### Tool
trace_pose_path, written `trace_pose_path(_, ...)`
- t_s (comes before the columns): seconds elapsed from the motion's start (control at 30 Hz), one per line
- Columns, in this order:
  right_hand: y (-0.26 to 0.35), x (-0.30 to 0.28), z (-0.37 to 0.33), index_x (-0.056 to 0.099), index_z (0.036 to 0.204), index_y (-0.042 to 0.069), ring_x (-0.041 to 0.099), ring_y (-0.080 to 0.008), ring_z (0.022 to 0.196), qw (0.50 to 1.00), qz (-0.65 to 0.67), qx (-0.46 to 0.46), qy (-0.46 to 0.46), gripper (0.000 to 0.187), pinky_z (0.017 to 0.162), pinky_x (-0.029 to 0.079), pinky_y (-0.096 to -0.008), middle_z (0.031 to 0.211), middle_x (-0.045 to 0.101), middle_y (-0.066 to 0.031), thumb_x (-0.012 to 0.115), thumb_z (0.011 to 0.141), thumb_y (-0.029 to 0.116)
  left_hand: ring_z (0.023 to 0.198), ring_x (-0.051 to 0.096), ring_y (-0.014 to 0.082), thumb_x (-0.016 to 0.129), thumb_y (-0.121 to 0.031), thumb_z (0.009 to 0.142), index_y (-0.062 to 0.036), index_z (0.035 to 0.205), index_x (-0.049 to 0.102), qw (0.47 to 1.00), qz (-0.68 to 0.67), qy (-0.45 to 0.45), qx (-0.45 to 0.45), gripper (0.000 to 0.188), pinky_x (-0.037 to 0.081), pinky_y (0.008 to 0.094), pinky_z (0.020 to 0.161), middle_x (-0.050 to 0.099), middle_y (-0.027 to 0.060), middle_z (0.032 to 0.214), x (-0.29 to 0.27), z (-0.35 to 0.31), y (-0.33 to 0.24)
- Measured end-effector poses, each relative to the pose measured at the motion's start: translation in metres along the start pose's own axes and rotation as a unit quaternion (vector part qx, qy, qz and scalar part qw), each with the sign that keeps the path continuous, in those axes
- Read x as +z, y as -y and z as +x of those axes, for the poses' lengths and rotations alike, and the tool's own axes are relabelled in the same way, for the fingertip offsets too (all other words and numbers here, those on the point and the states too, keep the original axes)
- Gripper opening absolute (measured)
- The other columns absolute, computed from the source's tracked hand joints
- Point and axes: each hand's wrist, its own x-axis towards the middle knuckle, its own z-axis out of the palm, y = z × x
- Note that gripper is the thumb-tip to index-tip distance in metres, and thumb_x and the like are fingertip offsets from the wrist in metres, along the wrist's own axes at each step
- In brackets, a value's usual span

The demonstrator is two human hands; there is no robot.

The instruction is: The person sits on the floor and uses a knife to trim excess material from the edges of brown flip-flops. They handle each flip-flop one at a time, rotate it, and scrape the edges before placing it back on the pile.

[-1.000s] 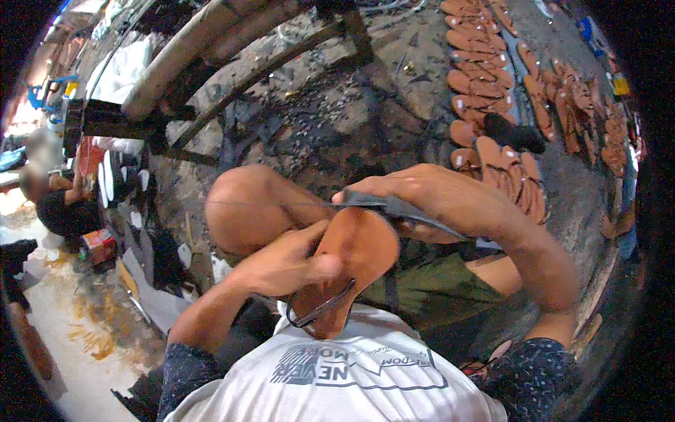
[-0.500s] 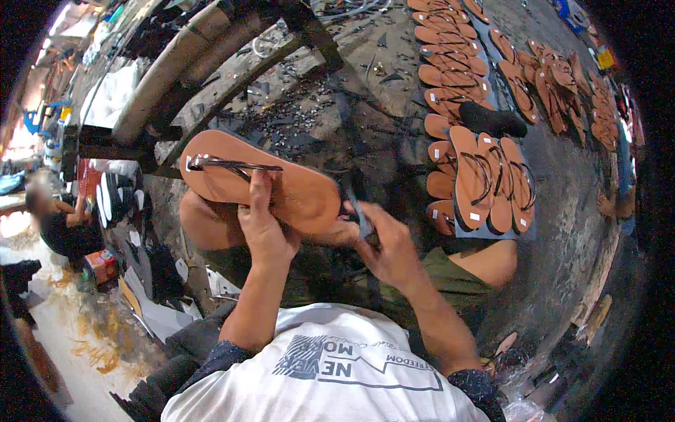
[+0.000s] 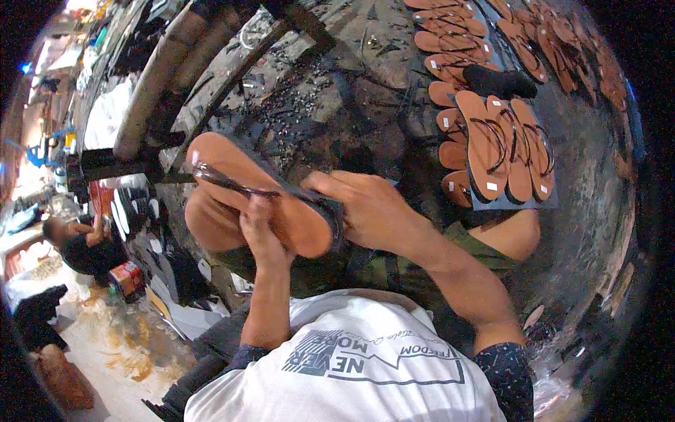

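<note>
My left hand (image 3: 264,232) grips a tan flip-flop (image 3: 302,221) with dark, glossy straps, its thumb pressed over the strap. The sandal is tilted above my lap, with its dark sole edge showing on the far right side. Against that edge, my right hand (image 3: 362,207) is closed with curled fingers. What those fingers hold is hidden and slightly blurred. A dark strip runs beside the sole near the right hand.
Three tan flip-flops (image 3: 517,151) lie on a grey sheet to the right, next to a black cloth-like lump (image 3: 499,82). More rows of sandals stretch behind. Wooden beams (image 3: 165,77) stand at left. Dark scraps litter the floor ahead. Another person (image 3: 84,243) sits far left.
My right hand has moved from the sandal's near end up along its far edge. The grey strip-like thing seen in its fingers is now hidden. The sandal has turned clockwise, its right end lower.
</note>
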Motion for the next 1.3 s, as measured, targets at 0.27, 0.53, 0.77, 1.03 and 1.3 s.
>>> trace_pose_path(0.27, -0.015, -0.018, -0.022, 0.065, 0.108, 0.003, 0.06, -0.0083, 0.091, 0.849, 0.502, 0.131, -0.095, 0.028, 0.081, 0.05, -0.0312, 0.095, 0.067, -0.0015, 0.071, 0.094, 0.026, 0.096, 0.063, 0.019, 0.061, -0.047, 0.095, -0.0044, 0.122, 0.058, 0.969, 0.129, 0.205, -0.041, 0.05, 0.052, 0.0333, 0.084, 0.064, 0.0059, 0.112, 0.053, 0.026, 0.011)
trace_pose_path(0.53, -0.07, -0.186, -0.087, 0.064, 0.111, 0.01, 0.055, -0.0092, 0.068, 0.62, 0.47, 0.075, -0.624, 0.031, 0.058, 0.049, -0.0253, 0.088, 0.064, -0.0015, 0.073, 0.09, 0.031, 0.118, 0.049, 0.0209, 0.063, -0.043, 0.096, -0.0065, 0.142, 0.042, 0.867, 0.142, 0.338, -0.337, 0.062, 0.039, 0.046, 0.105, 0.052, 0.0074, 0.129, 0.164, -0.018, 0.162)
trace_pose_path(0.77, -0.045, -0.147, -0.166, 0.056, 0.128, 0.004, 0.057, -0.0099, 0.071, 0.756, 0.271, 0.215, -0.555, 0.04, 0.062, 0.051, -0.0272, 0.096, 0.064, -0.0052, 0.068, 0.094, 0.021, 0.105, 0.062, 0.0216, 0.063, -0.033, 0.095, 0.0037, 0.122, 0.056, 0.834, 0.092, 0.427, -0.337, 0.046, 0.05, 0.0366, 0.09, 0.064, 0.0114, 0.118, 0.239, -0.011, 0.232)
trace_pose_path(1.03, -0.032, -0.081, -0.169, 0.048, 0.132, 0.001, 0.055, -0.0105, 0.062, 0.822, 0.242, 0.28, -0.432, 0.034, 0.055, 0.049, -0.0263, 0.082, 0.055, -0.0035, 0.054, 0.101, 0.016, 0.096, 0.065, 0.0183, 0.054, -0.03, 0.101, -0.0017, 0.122, 0.058, 0.93, 0.168, 0.251, -0.21, 0.035, 0.054, 0.0346, 0.083, 0.067, 0.0079, 0.111, 0.17, 0.014, 0.183)
trace_pose_path(1.3, -0.036, -0.047, -0.153, 0.052, 0.125, 0.002, 0.056, -0.0152, 0.057, 0.9, 0.075, 0.405, -0.145, 0.034, 0.053, 0.047, -0.0315, 0.079, 0.059, -0.0083, 0.05, 0.105, 0.03, 0.083, 0.064, 0.0169, 0.05, -0.048, 0.1, -0.0022, 0.107, 0.063, 0.941, 0.181, 0.078, -0.274, 0.048, 0.052, 0.0342, 0.074, 0.065, 0.0074, 0.096, 0.112, 0.065, 0.17)
